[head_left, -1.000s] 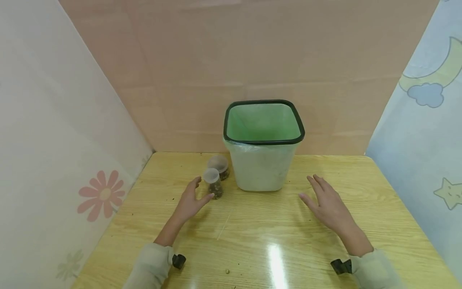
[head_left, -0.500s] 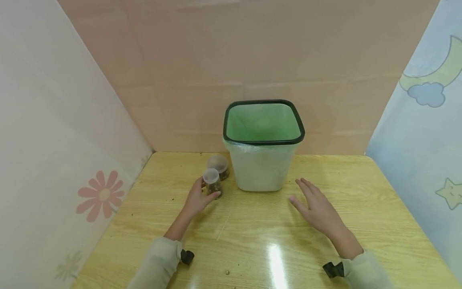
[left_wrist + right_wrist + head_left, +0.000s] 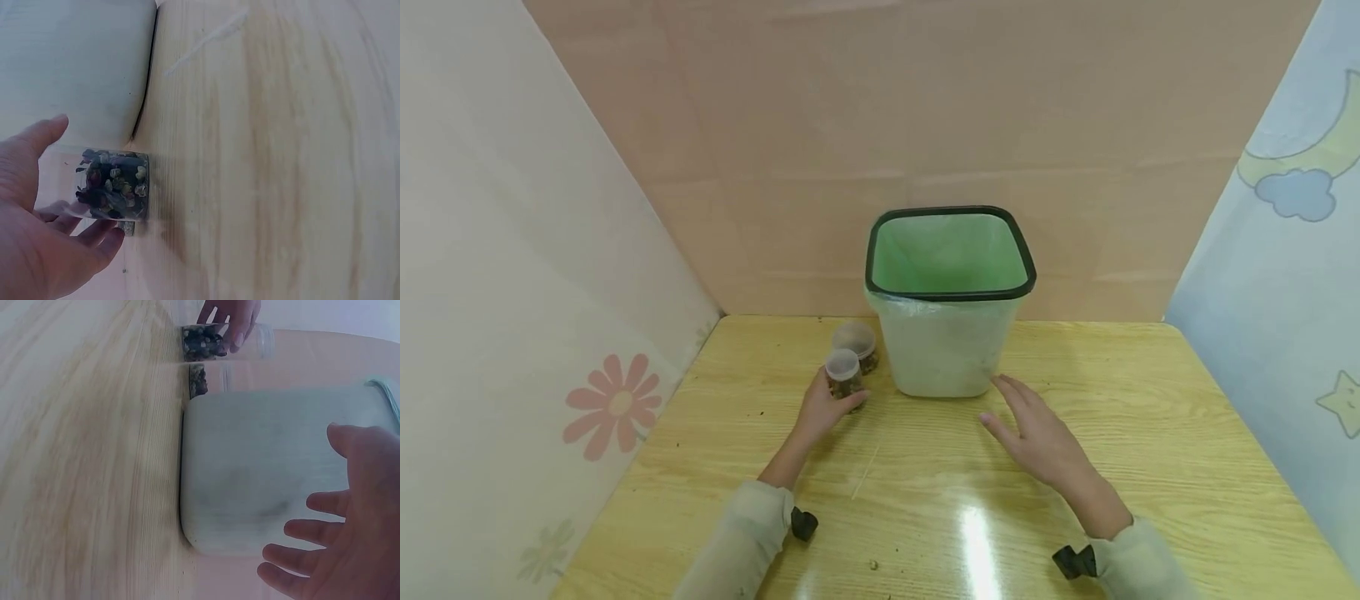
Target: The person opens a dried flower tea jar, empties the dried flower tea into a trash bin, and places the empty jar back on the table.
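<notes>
A tall clear plastic jar point(image 3: 112, 184) with a pale lid point(image 3: 842, 364) stands upright on the table, part filled with small dark and pale pieces. My left hand point(image 3: 822, 410) grips this jar, the thumb across its near side and the fingers round its left and far side. Right behind it is a wider, shorter clear jar point(image 3: 855, 337), also with dark bits at its bottom and partly hidden by the tall one. My right hand point(image 3: 1037, 435) is held in the air near the bin's front right corner, fingers spread and holding nothing.
A pale green square bin point(image 3: 945, 346) with a black rim stands at the back of the wooden table point(image 3: 917, 467), just right of the jars. Small specks lie on the wood. A tan wall point(image 3: 925, 100) rises behind, with patterned walls on both sides.
My left hand has moved forward and right to the tall jar, and its fingers have closed round it. My right hand has drifted left toward the bin.
</notes>
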`<state>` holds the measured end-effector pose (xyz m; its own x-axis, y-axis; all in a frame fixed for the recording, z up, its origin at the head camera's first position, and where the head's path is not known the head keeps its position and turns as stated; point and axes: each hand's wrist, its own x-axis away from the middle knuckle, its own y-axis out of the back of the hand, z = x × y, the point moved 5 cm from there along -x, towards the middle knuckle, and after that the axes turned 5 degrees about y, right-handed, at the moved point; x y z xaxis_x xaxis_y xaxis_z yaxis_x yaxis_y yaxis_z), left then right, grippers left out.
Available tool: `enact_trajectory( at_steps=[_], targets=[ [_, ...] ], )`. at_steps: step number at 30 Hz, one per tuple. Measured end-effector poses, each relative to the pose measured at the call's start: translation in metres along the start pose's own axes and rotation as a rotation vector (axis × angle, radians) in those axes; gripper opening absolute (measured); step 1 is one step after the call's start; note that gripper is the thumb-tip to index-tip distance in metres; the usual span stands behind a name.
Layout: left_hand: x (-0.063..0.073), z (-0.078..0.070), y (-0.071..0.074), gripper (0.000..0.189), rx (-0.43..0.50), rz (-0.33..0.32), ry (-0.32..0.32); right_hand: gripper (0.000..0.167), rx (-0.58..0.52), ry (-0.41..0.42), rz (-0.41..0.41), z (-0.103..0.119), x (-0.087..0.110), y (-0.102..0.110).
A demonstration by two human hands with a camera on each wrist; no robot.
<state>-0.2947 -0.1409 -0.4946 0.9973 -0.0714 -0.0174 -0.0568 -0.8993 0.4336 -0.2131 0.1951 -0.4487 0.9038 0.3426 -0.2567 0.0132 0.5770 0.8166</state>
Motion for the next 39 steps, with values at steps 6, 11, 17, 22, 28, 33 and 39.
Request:
enact_trajectory(
  at_steps=[6, 11, 17, 22, 28, 33, 39],
  targets=[
    [0.000, -0.006, -0.006, 0.072, -0.007, 0.022, -0.028, 0.071, -0.024, 0.024, 0.004, 0.009, -0.005, -0.007],
    [0.009, -0.014, -0.012, 0.064, -0.054, 0.062, -0.074, 0.070, -0.036, 0.047, 0.009, 0.019, -0.011, -0.013],
    [0.021, -0.027, -0.019, 0.064, -0.077, 0.102, -0.104, 0.070, -0.037, 0.062, 0.018, 0.033, -0.016, -0.016],
    [0.027, -0.036, -0.026, 0.056, -0.134, 0.124, -0.199, 0.069, -0.038, 0.070, 0.023, 0.043, -0.021, -0.020],
    [0.036, -0.044, -0.034, 0.057, -0.226, 0.142, -0.273, 0.069, -0.034, 0.085, 0.026, 0.053, -0.025, -0.025],
    [0.042, -0.049, -0.038, 0.062, -0.261, 0.155, -0.291, 0.068, -0.037, 0.113, 0.013, 0.060, -0.029, -0.028],
    [0.050, -0.055, -0.042, 0.061, -0.277, 0.165, -0.300, 0.064, -0.037, 0.160, -0.020, 0.067, -0.032, -0.030]
  ],
)
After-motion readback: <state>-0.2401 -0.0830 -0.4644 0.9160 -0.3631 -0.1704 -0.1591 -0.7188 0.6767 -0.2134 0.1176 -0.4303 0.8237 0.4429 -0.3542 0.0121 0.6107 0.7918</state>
